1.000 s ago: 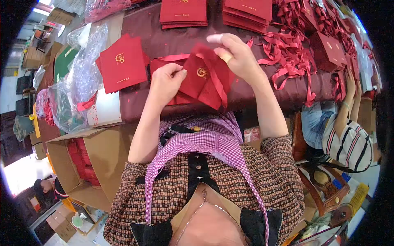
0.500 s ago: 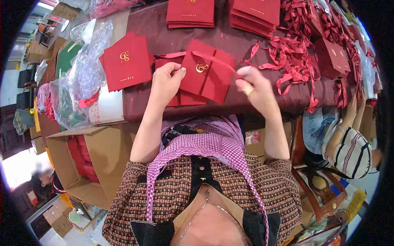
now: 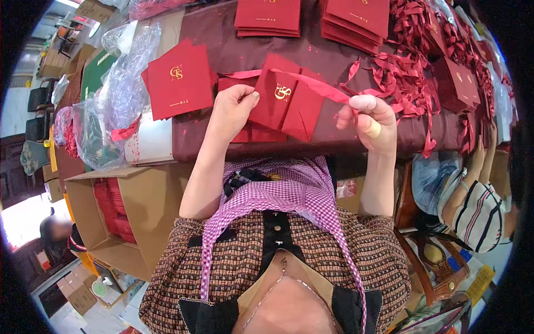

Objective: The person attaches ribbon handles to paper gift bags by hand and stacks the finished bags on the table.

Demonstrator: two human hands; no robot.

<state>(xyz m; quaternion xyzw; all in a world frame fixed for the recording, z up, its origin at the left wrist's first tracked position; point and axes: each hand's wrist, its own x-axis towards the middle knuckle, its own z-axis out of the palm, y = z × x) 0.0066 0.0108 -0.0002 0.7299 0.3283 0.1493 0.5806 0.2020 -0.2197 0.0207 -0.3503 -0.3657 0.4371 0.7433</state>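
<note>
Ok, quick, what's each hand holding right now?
Left hand: closed, pinching the left edge of the red folder.
Right hand: closed, pinching a red ribbon.

Gold interlaced letters, apparently G, T and S, mark the top of a red pile point(image 3: 189, 92) at left and, tilted, the red folder point(image 3: 273, 103) at centre. Tiny gold characters, too small to read, sit lower on that pile and on the red stack point(image 3: 267, 23) behind.

Folder point(image 3: 271, 104) and ribbon point(image 3: 318, 87) are red, the lettering point(image 3: 282, 92) gold
</note>
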